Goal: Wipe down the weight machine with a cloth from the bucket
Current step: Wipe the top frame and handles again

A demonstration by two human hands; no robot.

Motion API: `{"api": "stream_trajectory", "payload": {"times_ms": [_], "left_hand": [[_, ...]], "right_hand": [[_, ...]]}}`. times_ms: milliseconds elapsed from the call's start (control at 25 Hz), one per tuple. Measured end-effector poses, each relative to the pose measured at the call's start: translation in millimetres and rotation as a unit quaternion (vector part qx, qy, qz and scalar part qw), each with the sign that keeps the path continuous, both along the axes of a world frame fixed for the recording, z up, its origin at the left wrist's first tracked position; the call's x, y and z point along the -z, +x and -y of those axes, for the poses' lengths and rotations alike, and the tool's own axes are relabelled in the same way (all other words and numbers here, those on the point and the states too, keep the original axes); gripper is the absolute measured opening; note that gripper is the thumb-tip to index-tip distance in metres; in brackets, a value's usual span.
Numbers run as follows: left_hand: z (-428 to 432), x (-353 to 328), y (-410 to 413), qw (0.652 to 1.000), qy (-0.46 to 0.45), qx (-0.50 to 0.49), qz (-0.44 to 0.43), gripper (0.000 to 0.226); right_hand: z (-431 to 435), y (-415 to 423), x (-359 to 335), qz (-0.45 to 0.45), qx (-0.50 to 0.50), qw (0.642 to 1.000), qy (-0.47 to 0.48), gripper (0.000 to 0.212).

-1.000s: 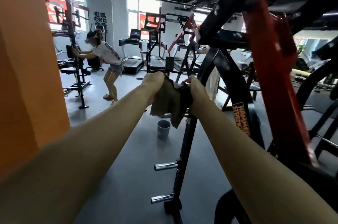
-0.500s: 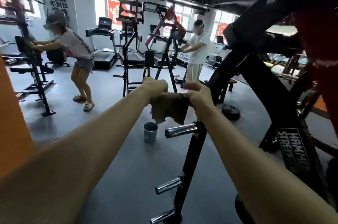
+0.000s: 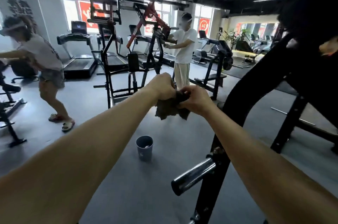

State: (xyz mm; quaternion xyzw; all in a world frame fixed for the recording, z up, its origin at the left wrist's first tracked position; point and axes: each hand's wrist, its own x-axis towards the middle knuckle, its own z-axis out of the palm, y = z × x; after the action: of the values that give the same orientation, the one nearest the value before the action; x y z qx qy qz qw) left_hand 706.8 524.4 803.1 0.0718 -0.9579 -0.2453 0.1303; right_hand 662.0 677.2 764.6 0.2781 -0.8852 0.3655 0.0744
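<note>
A crumpled brown cloth (image 3: 169,109) hangs in the air between both hands at arm's length. My left hand (image 3: 162,86) grips its upper left part and my right hand (image 3: 194,100) pinches its upper right part. Below them on the grey floor stands a small grey bucket (image 3: 144,147) with something pale inside. The black weight machine frame (image 3: 265,84) rises on the right. Its upright post (image 3: 214,174) carries a chrome peg (image 3: 193,175) just under my right forearm.
A person in a white shirt (image 3: 184,48) works at a red and black machine (image 3: 151,27) straight ahead. Another person (image 3: 43,62) bends over equipment at the left. Treadmills (image 3: 78,55) line the far wall under the windows. Open grey floor surrounds the bucket.
The view has swung right and down a little, so the bucket and chrome peg sit lower. My hands have bunched the cloth closer together, away from the post.
</note>
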Motion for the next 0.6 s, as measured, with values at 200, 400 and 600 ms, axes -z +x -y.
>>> {"api": "stream_trajectory", "payload": {"times_ms": [200,400,600], "left_hand": [[6,-9,-95,0.998,0.048,0.033,-0.006,0.036],[-19,-28,-160,0.937,0.290,0.165,-0.105,0.012],[-73,-25,-193,0.878,0.342,0.316,-0.115,0.017]], "right_hand": [[11,-67,-14,-0.086,0.117,0.989,-0.002,0.007],[-5,-98,-34,-0.037,0.196,0.965,-0.170,0.018],[-27,-82,-44,-0.051,0.340,0.895,-0.283,0.027]]}}
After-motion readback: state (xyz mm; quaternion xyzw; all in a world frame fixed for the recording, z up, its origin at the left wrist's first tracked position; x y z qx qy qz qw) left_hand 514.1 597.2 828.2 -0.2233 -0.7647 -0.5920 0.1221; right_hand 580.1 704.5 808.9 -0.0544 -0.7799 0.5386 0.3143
